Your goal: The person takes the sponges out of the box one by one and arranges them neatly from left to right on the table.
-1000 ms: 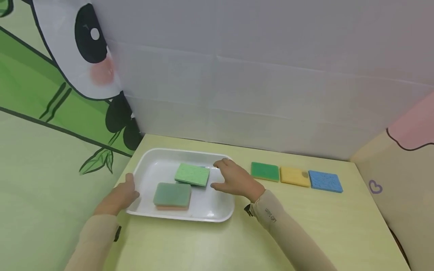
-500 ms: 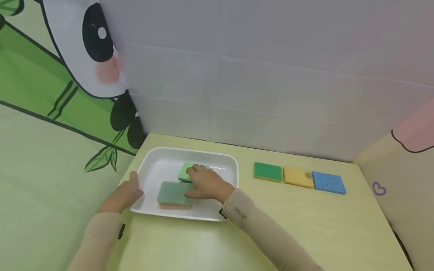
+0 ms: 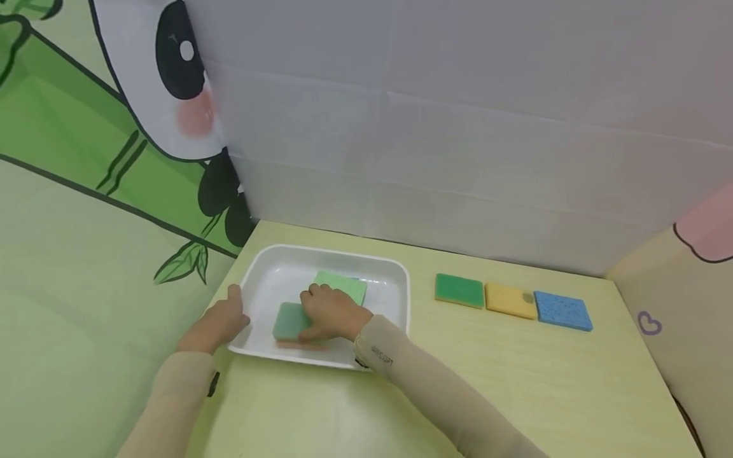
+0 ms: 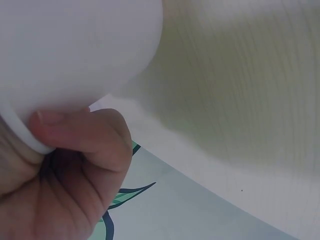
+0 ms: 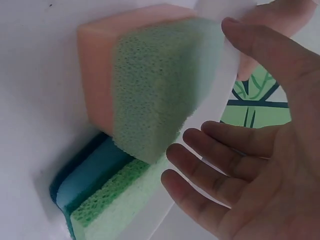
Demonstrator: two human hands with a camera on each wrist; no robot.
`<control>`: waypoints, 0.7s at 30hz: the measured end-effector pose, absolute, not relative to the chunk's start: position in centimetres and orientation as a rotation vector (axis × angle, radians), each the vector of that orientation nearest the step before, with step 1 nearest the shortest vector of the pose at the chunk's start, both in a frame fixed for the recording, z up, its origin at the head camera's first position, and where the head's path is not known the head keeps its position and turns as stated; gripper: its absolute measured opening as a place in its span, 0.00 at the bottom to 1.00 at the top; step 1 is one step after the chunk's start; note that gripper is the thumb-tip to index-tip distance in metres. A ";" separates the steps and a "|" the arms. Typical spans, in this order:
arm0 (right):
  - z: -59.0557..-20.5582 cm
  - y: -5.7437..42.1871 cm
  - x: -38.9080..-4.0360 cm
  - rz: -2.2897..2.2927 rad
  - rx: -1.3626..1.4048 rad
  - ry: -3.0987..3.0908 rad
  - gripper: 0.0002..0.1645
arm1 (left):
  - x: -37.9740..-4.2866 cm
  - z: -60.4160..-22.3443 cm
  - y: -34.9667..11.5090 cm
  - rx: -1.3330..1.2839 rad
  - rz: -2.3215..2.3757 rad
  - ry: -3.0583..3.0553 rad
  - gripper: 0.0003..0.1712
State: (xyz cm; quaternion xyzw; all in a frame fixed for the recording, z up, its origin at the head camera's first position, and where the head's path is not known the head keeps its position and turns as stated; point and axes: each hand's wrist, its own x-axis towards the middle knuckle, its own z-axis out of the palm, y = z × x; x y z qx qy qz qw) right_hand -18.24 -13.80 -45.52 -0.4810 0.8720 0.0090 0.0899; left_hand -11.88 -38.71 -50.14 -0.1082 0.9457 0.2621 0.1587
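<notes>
A white tray [image 3: 286, 270] rests on the pale yellow table, and my left hand [image 3: 214, 324] grips its left rim. In the left wrist view a curled finger and thumb close round the tray's edge. My right hand [image 3: 335, 313] is over a thick sponge [image 5: 155, 90], grey-green on top and pink below. The right wrist view shows its fingers spread and loosely bent, with the sponge lying beyond them. Behind that sponge a light green sponge [image 3: 349, 286] lies on a blue one [image 5: 92, 167], which is mostly hidden in the head view.
Right of the tray, a green sponge [image 3: 459, 290], a yellow sponge [image 3: 509, 301] with a dark spot and a blue sponge [image 3: 563, 310] lie in a row. A pale wall [image 3: 429, 159] rises behind the table, and a panda-and-bamboo print covers the left side.
My right hand has come leftward from the tray's right side to over the grey-green and pink sponge. The left hand keeps its grip on the rim. The head view has shifted slightly.
</notes>
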 end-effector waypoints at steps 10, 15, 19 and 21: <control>-47.1 -14.1 -18.4 0.039 -1.367 2.588 0.41 | -12.1 -49.9 -38.5 -0.305 0.733 2.709 0.29; -47.2 -14.1 -18.4 0.065 -1.394 2.590 0.40 | -12.0 -49.9 -38.4 -0.318 0.736 2.704 0.29; -47.1 -14.1 -18.4 0.078 -1.412 2.593 0.40 | -11.9 -50.0 -38.5 -0.319 0.741 2.704 0.30; -46.9 -14.0 -18.3 0.086 -1.424 2.598 0.40 | -11.9 -50.1 -38.6 -0.319 0.736 2.708 0.29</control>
